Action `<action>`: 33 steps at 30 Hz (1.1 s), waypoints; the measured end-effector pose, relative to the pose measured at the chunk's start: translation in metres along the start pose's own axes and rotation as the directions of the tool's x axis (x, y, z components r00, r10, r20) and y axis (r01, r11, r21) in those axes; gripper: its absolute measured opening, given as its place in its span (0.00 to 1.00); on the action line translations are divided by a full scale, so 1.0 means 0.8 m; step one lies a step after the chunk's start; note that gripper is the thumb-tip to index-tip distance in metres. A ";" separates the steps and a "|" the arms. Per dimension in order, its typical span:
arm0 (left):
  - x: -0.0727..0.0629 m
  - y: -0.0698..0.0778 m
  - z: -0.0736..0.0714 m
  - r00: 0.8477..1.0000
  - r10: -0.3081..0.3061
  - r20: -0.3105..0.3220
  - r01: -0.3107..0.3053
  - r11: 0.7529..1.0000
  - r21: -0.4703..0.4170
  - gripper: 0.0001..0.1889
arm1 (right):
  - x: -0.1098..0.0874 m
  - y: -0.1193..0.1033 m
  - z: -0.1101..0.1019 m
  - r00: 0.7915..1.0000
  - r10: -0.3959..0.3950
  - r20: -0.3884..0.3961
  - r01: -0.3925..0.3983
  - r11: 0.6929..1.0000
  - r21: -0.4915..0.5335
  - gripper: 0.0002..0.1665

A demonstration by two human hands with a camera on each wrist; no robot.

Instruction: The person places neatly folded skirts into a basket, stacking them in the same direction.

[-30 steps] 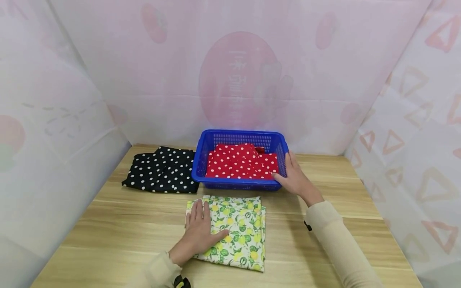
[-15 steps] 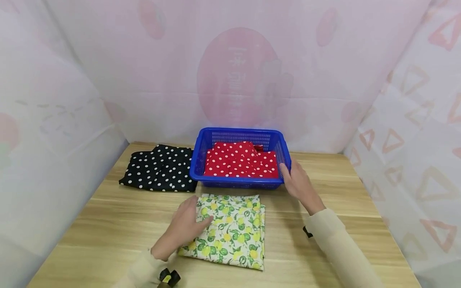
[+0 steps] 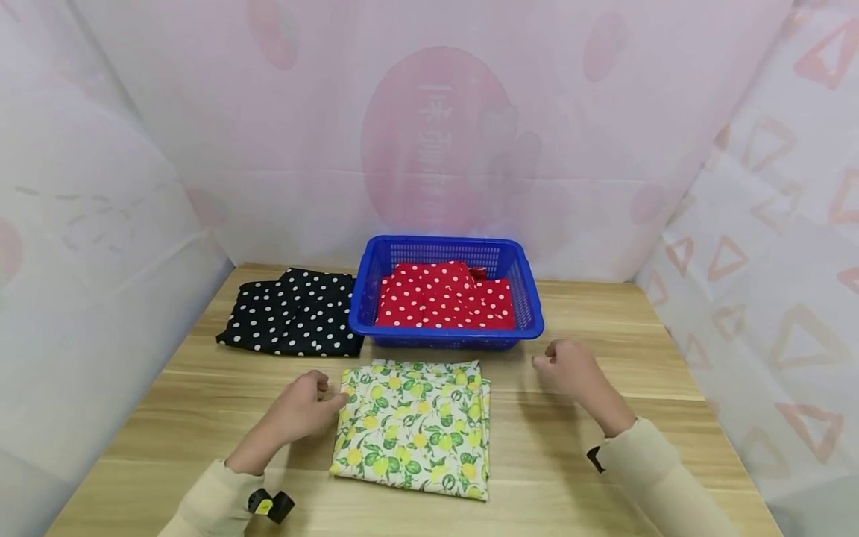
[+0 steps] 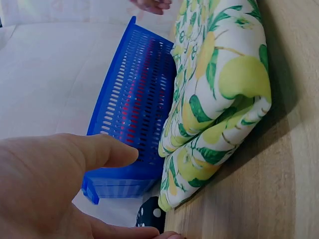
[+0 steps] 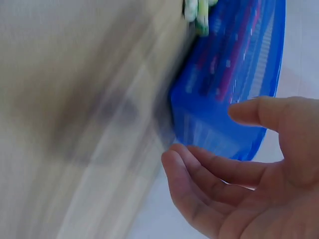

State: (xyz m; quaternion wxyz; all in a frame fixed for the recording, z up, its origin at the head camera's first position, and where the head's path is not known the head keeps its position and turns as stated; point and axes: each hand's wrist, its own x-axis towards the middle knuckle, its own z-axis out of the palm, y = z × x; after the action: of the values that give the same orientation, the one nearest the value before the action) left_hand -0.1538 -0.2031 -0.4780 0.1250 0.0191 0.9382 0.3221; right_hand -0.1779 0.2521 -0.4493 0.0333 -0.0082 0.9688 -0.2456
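A folded lemon-print cloth [image 3: 416, 432] lies flat on the wooden table in front of a blue plastic basket [image 3: 446, 342]. My left hand [image 3: 298, 410] is at the cloth's left edge, its fingers loosely bent and holding nothing; in the left wrist view the thumb stands apart from the fingers, beside the cloth's folded layers [image 4: 219, 119]. My right hand [image 3: 577, 369] hovers over the table in front of the basket's right corner, thumb and fingers apart with nothing between them. Inside the basket rests a folded red cloth [image 3: 443, 298] with white dots.
Left of the basket lies a folded black cloth [image 3: 295, 317] with white dots, its right side meeting the basket. A pale pink printed sheet [image 3: 436, 134] hangs behind the wooden table [image 3: 637, 335], with printed white sheets on both sides.
My left hand has slid off the lemon-print cloth to its left edge. My right hand has let go of the basket's right rim and drawn back toward me.
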 end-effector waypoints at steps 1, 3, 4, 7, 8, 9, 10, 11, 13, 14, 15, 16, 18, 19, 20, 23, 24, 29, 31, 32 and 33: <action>0.001 -0.002 -0.002 1.000 -0.010 0.016 0.010 1.000 -0.015 0.38 | -0.002 -0.003 0.005 1.000 -0.001 0.029 0.001 1.000 0.004 0.19; 0.002 -0.004 -0.004 0.999 -0.024 0.040 0.026 0.999 -0.043 0.38 | -0.007 -0.010 0.016 0.998 -0.003 0.069 0.003 1.000 0.002 0.18; 0.003 -0.004 -0.005 0.999 -0.029 0.046 0.032 0.998 -0.054 0.38 | -0.008 -0.013 0.022 0.996 0.003 0.093 -0.003 1.000 0.003 0.19; 0.005 -0.003 -0.007 0.997 -0.049 0.064 0.054 0.996 -0.076 0.36 | -0.013 -0.024 0.037 0.988 0.015 0.153 -0.014 1.000 -0.005 0.21; 0.006 -0.003 -0.007 0.996 -0.055 0.071 0.061 0.995 -0.085 0.36 | -0.014 -0.027 0.042 0.986 0.019 0.166 -0.018 1.000 -0.003 0.20; 0.006 -0.002 -0.008 0.995 -0.064 0.077 0.071 0.993 -0.092 0.35 | -0.016 -0.031 0.046 0.984 0.021 0.177 -0.021 1.000 -0.002 0.20; 0.007 0.000 -0.008 0.994 -0.074 0.084 0.082 0.992 -0.101 0.35 | -0.017 -0.034 0.050 0.981 0.024 0.191 -0.025 1.000 0.002 0.20; 0.008 0.000 -0.008 0.993 -0.080 0.092 0.091 0.989 -0.114 0.34 | -0.018 -0.037 0.054 0.979 0.026 0.201 -0.028 1.000 0.007 0.20; 0.009 0.003 -0.007 0.990 -0.090 0.107 0.105 0.984 -0.142 0.32 | -0.020 -0.042 0.061 0.977 0.024 0.212 -0.027 1.000 0.009 0.20; 0.009 0.003 -0.006 0.989 -0.095 0.113 0.112 0.981 -0.156 0.31 | -0.020 -0.044 0.064 0.977 0.022 0.214 -0.026 1.000 0.012 0.21; 0.010 0.004 -0.005 0.988 -0.095 0.117 0.114 0.979 -0.169 0.30 | -0.020 -0.047 0.067 0.976 0.023 0.217 -0.027 0.999 0.018 0.21; 0.012 0.004 -0.004 0.988 -0.094 0.121 0.115 0.977 -0.178 0.28 | -0.021 -0.049 0.069 0.976 0.020 0.218 -0.025 0.999 0.023 0.21; 0.014 0.005 -0.002 0.988 -0.092 0.128 0.115 0.976 -0.185 0.26 | -0.021 -0.053 0.074 0.974 0.014 0.224 -0.023 0.999 0.039 0.22; 0.016 0.005 -0.001 0.987 -0.089 0.131 0.112 0.977 -0.184 0.25 | -0.021 -0.055 0.075 0.973 0.009 0.229 -0.022 0.998 0.053 0.22; 0.017 0.005 0.000 0.987 -0.090 0.132 0.113 0.977 -0.182 0.24 | -0.021 -0.057 0.077 0.972 0.006 0.234 -0.024 0.997 0.076 0.22; 0.019 0.006 0.003 0.986 -0.095 0.137 0.118 0.979 -0.165 0.19 | -0.019 -0.062 0.082 0.967 -0.007 0.255 -0.029 0.990 0.136 0.22; 0.020 0.007 0.004 0.986 -0.094 0.136 0.116 0.980 -0.164 0.18 | -0.019 -0.063 0.083 0.966 -0.006 0.260 -0.035 0.987 0.155 0.22; 0.022 0.012 0.011 0.986 -0.076 0.151 0.103 0.978 -0.182 0.16 | -0.018 -0.070 0.088 0.965 0.014 0.262 -0.072 0.974 0.213 0.19; 0.022 0.013 0.014 0.987 -0.073 0.143 0.101 0.973 -0.205 0.14 | -0.017 -0.072 0.090 0.965 0.025 0.260 -0.089 0.967 0.239 0.18; 0.022 0.013 0.016 0.988 -0.070 0.135 0.098 0.971 -0.220 0.13 | -0.017 -0.073 0.091 0.966 0.028 0.258 -0.096 0.963 0.253 0.18; 0.022 0.013 0.017 0.990 -0.062 0.128 0.091 0.969 -0.231 0.14 | -0.017 -0.073 0.092 0.966 0.031 0.258 -0.102 0.958 0.268 0.19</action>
State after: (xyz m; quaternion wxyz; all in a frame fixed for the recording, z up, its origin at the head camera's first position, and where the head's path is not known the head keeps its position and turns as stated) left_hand -0.1677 -0.1847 -0.4858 0.1948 -0.0129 0.8841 0.4246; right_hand -0.1596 0.1657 -0.4854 0.1646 -0.0017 0.9121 -0.3755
